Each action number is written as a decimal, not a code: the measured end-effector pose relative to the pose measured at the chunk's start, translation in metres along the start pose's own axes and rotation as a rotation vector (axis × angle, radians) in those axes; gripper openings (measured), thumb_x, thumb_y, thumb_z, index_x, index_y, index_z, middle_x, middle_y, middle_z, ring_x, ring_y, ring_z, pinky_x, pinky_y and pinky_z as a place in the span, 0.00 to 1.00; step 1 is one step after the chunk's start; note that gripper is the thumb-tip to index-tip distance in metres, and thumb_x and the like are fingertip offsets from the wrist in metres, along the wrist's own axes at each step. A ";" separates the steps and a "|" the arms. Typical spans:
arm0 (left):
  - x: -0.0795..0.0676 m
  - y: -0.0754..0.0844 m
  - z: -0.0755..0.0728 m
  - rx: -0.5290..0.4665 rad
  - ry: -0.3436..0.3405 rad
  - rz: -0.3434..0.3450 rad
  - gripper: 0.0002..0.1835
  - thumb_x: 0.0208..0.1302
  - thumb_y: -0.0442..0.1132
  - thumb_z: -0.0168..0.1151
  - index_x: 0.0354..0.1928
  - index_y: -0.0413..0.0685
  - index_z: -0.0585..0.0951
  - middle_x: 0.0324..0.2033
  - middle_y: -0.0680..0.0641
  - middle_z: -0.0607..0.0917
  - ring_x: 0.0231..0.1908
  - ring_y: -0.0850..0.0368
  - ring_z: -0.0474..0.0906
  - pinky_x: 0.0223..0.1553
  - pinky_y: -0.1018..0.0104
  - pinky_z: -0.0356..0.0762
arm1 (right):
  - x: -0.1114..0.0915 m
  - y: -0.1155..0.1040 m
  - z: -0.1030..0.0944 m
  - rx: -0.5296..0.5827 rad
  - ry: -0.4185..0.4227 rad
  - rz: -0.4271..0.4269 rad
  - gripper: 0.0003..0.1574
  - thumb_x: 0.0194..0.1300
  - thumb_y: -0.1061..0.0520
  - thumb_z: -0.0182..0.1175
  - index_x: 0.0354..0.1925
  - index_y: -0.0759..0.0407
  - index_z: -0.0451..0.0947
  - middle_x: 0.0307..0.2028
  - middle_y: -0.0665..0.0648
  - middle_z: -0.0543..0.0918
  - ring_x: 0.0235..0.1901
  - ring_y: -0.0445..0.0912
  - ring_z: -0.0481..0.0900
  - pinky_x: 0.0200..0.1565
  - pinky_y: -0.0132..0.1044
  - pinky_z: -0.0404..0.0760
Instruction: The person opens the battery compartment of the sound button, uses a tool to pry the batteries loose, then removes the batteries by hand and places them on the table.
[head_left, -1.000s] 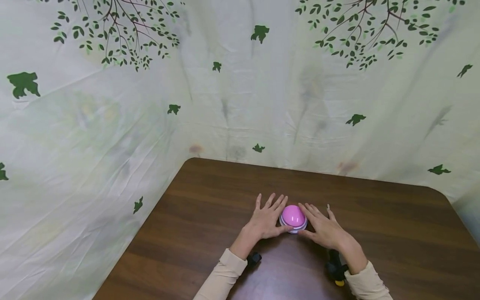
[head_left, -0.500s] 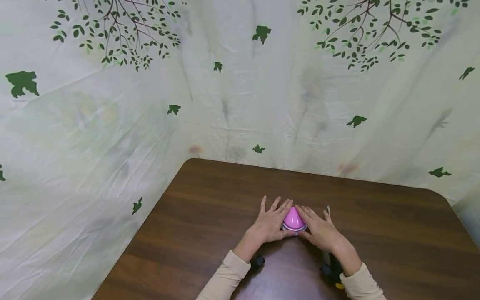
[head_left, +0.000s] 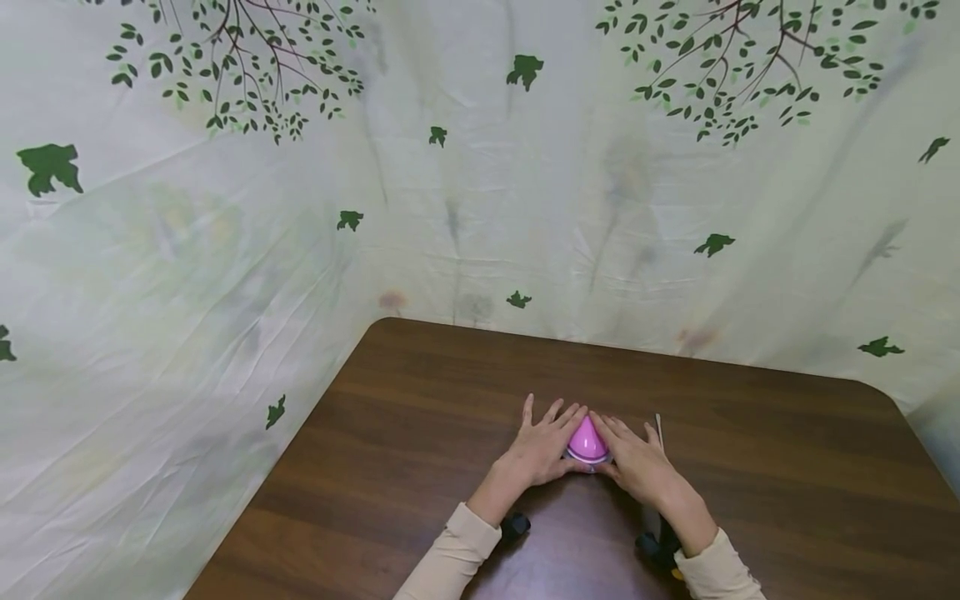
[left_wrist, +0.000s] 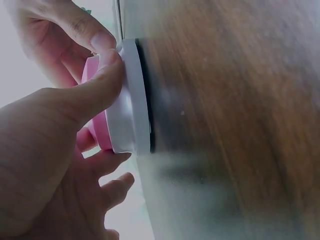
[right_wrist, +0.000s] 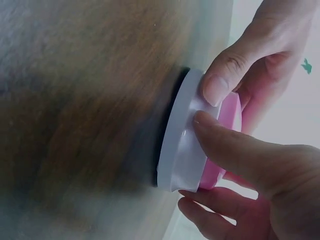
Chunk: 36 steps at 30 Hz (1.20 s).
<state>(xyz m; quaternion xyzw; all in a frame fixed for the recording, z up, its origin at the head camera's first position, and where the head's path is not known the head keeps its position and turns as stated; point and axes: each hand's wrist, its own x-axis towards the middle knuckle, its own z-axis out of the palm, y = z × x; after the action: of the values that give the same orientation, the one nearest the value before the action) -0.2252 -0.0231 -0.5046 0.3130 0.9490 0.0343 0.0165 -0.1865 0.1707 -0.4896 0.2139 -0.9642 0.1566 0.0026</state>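
A round push button with a pink domed top [head_left: 587, 440] and a white base [right_wrist: 187, 145] is between both hands on the table. My left hand [head_left: 537, 450] holds it from the left, thumb along the near side of the base and fingers toward the far side. From the right, my right hand [head_left: 637, 460] holds it the same way. The thumbs [left_wrist: 102, 67] meet at the white base in the wrist views. A dark underside edge shows beneath the base, close to the tabletop. Parts of the dome are hidden behind the fingers.
The brown wooden table [head_left: 420, 392] has rounded far corners and meets a leaf-printed cloth [head_left: 465, 208]. Beyond the right hand shows a thin metal rod [head_left: 659, 428]. Under the wrists are a black device [head_left: 515, 527] on the left and a dark object [head_left: 654, 550] with yellow on the right.
Both hands have closed in around the push button, their fingertips nearly meeting over its far side and thumbs coming together at the near side. Over the last half second they barely move.
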 end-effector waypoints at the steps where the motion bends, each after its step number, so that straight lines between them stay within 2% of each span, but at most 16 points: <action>1: 0.000 -0.001 0.000 -0.006 0.001 0.002 0.49 0.67 0.68 0.60 0.82 0.53 0.58 0.79 0.52 0.65 0.80 0.49 0.58 0.77 0.31 0.45 | 0.000 0.000 0.000 -0.002 0.005 -0.005 0.45 0.66 0.53 0.70 0.74 0.66 0.66 0.67 0.70 0.77 0.68 0.64 0.75 0.63 0.80 0.61; 10: 0.000 -0.007 -0.001 -0.138 0.009 0.042 0.44 0.69 0.61 0.63 0.80 0.51 0.61 0.77 0.50 0.68 0.79 0.49 0.60 0.75 0.27 0.46 | -0.005 0.003 -0.007 0.061 0.037 -0.065 0.42 0.68 0.56 0.68 0.74 0.66 0.66 0.66 0.69 0.78 0.66 0.63 0.76 0.62 0.80 0.62; 18: -0.002 -0.013 -0.013 -0.332 0.020 0.062 0.41 0.73 0.58 0.60 0.81 0.53 0.59 0.78 0.51 0.66 0.78 0.54 0.61 0.76 0.26 0.41 | -0.005 0.006 -0.019 0.168 0.057 -0.068 0.42 0.72 0.53 0.65 0.77 0.61 0.63 0.70 0.67 0.75 0.70 0.63 0.73 0.65 0.80 0.56; 24: -0.001 -0.018 -0.021 -0.498 0.086 0.093 0.39 0.73 0.55 0.61 0.81 0.54 0.61 0.78 0.51 0.68 0.77 0.55 0.64 0.75 0.26 0.42 | -0.002 0.010 -0.025 0.224 0.109 -0.092 0.40 0.74 0.51 0.62 0.77 0.59 0.64 0.70 0.67 0.75 0.69 0.63 0.74 0.65 0.78 0.59; 31: 0.000 -0.021 -0.031 -0.718 0.187 0.113 0.35 0.75 0.48 0.62 0.79 0.52 0.64 0.76 0.49 0.70 0.77 0.52 0.65 0.76 0.28 0.43 | 0.003 0.012 -0.028 0.301 0.253 -0.203 0.36 0.73 0.60 0.63 0.75 0.62 0.66 0.68 0.70 0.77 0.64 0.66 0.78 0.61 0.66 0.76; 33: 0.000 -0.021 -0.035 -0.765 0.216 0.110 0.34 0.75 0.48 0.62 0.79 0.52 0.66 0.76 0.48 0.71 0.76 0.53 0.66 0.77 0.30 0.46 | 0.005 0.013 -0.028 0.321 0.283 -0.227 0.36 0.73 0.61 0.62 0.75 0.62 0.67 0.68 0.70 0.76 0.64 0.66 0.78 0.60 0.63 0.78; 36: 0.000 -0.021 -0.038 -0.841 0.240 0.109 0.33 0.75 0.46 0.63 0.78 0.51 0.68 0.75 0.48 0.72 0.75 0.53 0.68 0.78 0.40 0.56 | 0.005 0.012 -0.030 0.344 0.288 -0.219 0.37 0.73 0.60 0.63 0.76 0.58 0.65 0.70 0.69 0.74 0.66 0.66 0.76 0.62 0.66 0.75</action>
<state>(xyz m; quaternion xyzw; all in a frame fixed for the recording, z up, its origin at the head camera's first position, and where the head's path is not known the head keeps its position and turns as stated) -0.2396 -0.0424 -0.4682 0.3225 0.8298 0.4543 0.0305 -0.1983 0.1882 -0.4648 0.2899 -0.8841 0.3462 0.1204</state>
